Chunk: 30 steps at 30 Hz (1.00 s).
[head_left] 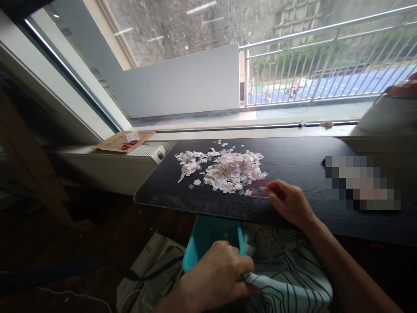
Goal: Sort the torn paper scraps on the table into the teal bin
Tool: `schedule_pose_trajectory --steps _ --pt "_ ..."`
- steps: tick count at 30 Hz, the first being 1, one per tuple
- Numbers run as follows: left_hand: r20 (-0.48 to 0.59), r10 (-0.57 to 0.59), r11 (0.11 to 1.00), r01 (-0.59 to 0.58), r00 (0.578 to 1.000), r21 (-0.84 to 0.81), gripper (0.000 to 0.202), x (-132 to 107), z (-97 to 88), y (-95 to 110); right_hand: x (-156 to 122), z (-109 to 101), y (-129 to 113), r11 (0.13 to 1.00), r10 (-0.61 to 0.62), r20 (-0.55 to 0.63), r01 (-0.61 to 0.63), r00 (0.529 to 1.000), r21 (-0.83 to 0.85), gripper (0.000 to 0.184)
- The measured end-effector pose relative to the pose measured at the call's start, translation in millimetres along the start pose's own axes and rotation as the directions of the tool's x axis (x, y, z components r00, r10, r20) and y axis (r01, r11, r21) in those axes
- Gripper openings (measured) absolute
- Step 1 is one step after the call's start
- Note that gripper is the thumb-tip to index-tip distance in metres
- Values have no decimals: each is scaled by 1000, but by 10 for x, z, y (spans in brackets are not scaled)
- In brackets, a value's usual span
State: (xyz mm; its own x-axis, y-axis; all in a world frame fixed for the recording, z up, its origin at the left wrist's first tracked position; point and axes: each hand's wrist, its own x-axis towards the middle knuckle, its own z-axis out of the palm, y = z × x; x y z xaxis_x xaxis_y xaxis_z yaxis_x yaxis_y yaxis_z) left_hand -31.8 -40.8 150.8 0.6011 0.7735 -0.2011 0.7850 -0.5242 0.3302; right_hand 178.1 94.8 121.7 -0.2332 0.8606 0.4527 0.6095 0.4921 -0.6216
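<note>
A heap of small white and pink paper scraps (pixel 224 167) lies on a black table (pixel 293 161). My right hand (pixel 289 202) rests on the table just right of the heap, fingers pinched on a pinkish card (pixel 258 189) that touches the scraps. My left hand (pixel 216 276) is below the table's front edge, closed around the rim of a teal dustpan-like tray (pixel 208 237) held under that edge. A striped cloth (pixel 286 274) lies on my lap beside it.
A window and metal railing run behind the table. On the sill at left lies a brown cardboard sheet (pixel 122 141) with red scissors (pixel 129 144), above a white radiator (pixel 146 152). A blurred-out object (pixel 361 182) sits on the table's right. Dark cables cross the floor.
</note>
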Motion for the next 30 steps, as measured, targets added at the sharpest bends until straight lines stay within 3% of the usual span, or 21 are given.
schedule_pose_trajectory --steps 5,11,18,30 --pt "-9 1 1000 -1 1000 5 29 -19 11 -10 5 -10 -11 999 46 -26 -45 999 31 13" --pt "4 -12 1000 12 1000 -14 28 1 5 1 1 -13 -1 992 21 52 -27 998 124 13" --pt "-4 2 1000 -2 1000 -17 28 13 4 19 16 7 15 995 98 -18 -98 995 12 15" --pt "14 -16 1000 17 1000 -14 28 7 -11 22 5 -5 -7 998 36 -11 -35 999 60 15"
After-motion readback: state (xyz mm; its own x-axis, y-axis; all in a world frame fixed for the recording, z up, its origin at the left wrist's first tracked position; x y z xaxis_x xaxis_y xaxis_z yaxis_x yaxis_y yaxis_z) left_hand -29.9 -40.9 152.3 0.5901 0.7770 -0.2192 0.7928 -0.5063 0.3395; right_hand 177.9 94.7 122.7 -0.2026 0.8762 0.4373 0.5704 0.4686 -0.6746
